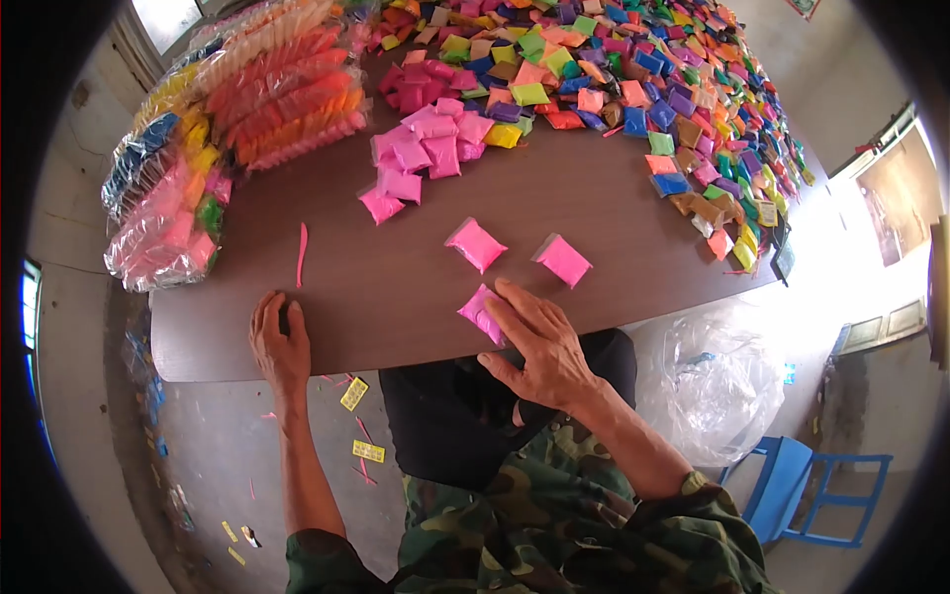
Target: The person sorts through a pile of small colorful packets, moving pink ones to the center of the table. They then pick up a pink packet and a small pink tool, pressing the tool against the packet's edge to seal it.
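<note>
daylight blows out the right side to white and a window (166, 22) glows at upper left; the worktop (346, 257) is dimmer, fisheye distortion bows the walls (74, 208), black corners surround everything.

Packets (477, 246) mid-dial are straight-up hot pink, while the heap (683, 104) at 1 o'clock is a total orange-blue-green-purple-yellow mix. Tabletop's (376, 287) dark brown, the person's top (515, 535) at 6 o'clock is green-and-brown camo, and the chair (777, 495) at 4 o'clock's bright blue.
</note>
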`<state>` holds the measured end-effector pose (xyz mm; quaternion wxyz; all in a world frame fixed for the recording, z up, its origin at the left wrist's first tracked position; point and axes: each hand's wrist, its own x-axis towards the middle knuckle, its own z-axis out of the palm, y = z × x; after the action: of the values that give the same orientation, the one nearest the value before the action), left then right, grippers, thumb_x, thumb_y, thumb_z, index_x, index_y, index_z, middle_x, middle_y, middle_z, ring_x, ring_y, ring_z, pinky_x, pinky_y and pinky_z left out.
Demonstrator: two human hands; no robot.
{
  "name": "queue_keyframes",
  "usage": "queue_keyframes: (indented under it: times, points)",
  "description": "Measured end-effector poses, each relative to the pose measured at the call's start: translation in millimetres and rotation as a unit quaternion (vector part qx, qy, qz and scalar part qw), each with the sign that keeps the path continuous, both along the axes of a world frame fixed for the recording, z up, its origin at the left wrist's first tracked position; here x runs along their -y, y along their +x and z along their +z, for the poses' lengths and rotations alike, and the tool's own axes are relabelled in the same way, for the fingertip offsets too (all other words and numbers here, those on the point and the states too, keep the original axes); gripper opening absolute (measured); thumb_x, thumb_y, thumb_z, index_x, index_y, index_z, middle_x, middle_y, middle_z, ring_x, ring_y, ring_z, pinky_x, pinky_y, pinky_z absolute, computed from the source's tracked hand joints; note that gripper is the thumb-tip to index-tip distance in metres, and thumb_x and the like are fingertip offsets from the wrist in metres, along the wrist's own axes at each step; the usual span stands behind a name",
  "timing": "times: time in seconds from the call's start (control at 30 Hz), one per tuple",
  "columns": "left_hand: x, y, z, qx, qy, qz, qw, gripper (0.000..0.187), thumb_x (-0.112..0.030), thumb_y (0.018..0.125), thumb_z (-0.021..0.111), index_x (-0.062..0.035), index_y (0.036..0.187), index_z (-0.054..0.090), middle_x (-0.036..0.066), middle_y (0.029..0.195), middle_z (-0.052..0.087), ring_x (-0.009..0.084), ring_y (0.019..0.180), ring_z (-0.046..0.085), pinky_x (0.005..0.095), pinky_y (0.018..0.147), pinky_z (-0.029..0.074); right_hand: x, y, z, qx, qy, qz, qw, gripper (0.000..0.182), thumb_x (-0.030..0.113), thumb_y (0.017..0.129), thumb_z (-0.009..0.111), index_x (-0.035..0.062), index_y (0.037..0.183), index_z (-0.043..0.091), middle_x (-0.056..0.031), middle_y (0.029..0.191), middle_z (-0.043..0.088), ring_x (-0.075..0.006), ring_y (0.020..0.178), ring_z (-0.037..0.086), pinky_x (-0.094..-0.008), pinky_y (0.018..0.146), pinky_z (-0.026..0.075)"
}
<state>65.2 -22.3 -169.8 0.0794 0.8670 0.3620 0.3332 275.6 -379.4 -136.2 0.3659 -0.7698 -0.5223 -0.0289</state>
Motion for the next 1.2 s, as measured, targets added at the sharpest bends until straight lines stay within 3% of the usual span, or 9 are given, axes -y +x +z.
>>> queue_keyframes:
  times: [0.23, 0.33, 0.63, 0.73, 0.93, 1.1, 1.2]
  points:
    - [-0.2, 1.4, 2.2, -0.004, 0.001, 0.007, 1.0, 0.032, -0.023, 0.106, 0.072, 0.0008, 0.127, 0.076, 0.017, 0.14, 0.073, 0.0385, 0.134, 0.065, 0.049, 0.116, 0.05, -6.3, -10.4, 4.4, 0.107, -0.059, -0.006, 0.992, 0.05, 0.027, 0.095, 0.083, 0.0191, 0.144, 0.072, -0.0066, 0.155, 0.061, -0.0357, 0.143, 0.056, -0.0552, 0.123, 0.041]
    - [1.2, 1.7, 2.7, 0.0, -0.003, 0.008, 1.0, 0.031, -0.023, 0.106, 0.072, 0.0004, 0.127, 0.076, 0.017, 0.14, 0.074, 0.0382, 0.135, 0.065, 0.0489, 0.116, 0.05, -11.4, -13.0, -3.9, 0.09, -0.034, -0.03, 0.995, 0.045, 0.026, 0.096, 0.082, 0.0202, 0.14, 0.074, -0.005, 0.152, 0.062, -0.0348, 0.142, 0.057, -0.0555, 0.123, 0.04]
    - [2.1, 2.6, 2.0, 0.0, 0.0, 0.009, 1.0, 0.031, -0.023, 0.107, 0.071, -0.001, 0.127, 0.077, 0.016, 0.14, 0.074, 0.0373, 0.135, 0.065, 0.0486, 0.116, 0.05, -11.3, -13.0, -3.0, 0.12, -0.039, -0.034, 0.991, 0.043, 0.009, 0.091, 0.077, 0.0178, 0.133, 0.077, -0.0066, 0.149, 0.063, -0.0345, 0.141, 0.057, -0.056, 0.121, 0.041]
    - [3.2, 1.1, 1.4, 0.003, -0.01, 0.013, 1.0, 0.03, -0.023, 0.107, 0.072, -0.0012, 0.127, 0.077, 0.016, 0.14, 0.074, 0.0373, 0.135, 0.065, 0.0487, 0.116, 0.05, -10.6, -9.3, 1.9, 0.114, -0.013, -0.03, 0.993, 0.038, 0.003, 0.088, 0.074, 0.0157, 0.124, 0.08, -0.0068, 0.145, 0.064, -0.0343, 0.138, 0.06, -0.054, 0.117, 0.045]
    - [5.0, 1.9, 6.8, 0.001, -0.021, 0.014, 1.0, 0.031, -0.023, 0.106, 0.073, -0.0006, 0.127, 0.077, 0.016, 0.14, 0.074, 0.0375, 0.136, 0.065, 0.0488, 0.117, 0.049, -20.4, 9.1, 2.2, 0.098, 0.045, -0.122, 0.987, 0.025, 0.0, 0.086, 0.075, 0.0105, 0.108, 0.082, -0.0036, 0.124, 0.072, -0.0299, 0.117, 0.069, -0.0453, 0.099, 0.054]
    - [6.7, 2.6, 7.2, -0.01, -0.011, 0.025, 1.0, 0.031, -0.022, 0.106, 0.073, 0.0006, 0.127, 0.076, 0.017, 0.142, 0.073, 0.0376, 0.138, 0.064, 0.0487, 0.118, 0.048, -30.1, 24.4, 13.5, 0.099, 0.07, -0.122, 0.985, 0.026, -0.001, 0.088, 0.076, 0.007, 0.112, 0.08, -0.0045, 0.121, 0.073, -0.0303, 0.104, 0.072, -0.0447, 0.093, 0.055]
    - [8.8, 3.2, 10.1, -0.011, -0.015, 0.027, 0.999, 0.031, -0.022, 0.106, 0.073, 0.0007, 0.127, 0.076, 0.017, 0.142, 0.073, 0.0375, 0.138, 0.064, 0.0487, 0.118, 0.048, -44.1, 30.1, 17.2, 0.072, 0.048, -0.114, 0.99, 0.038, 0.006, 0.091, 0.079, 0.0074, 0.129, 0.076, -0.0114, 0.137, 0.068, -0.0343, 0.119, 0.069, -0.0487, 0.1, 0.054]
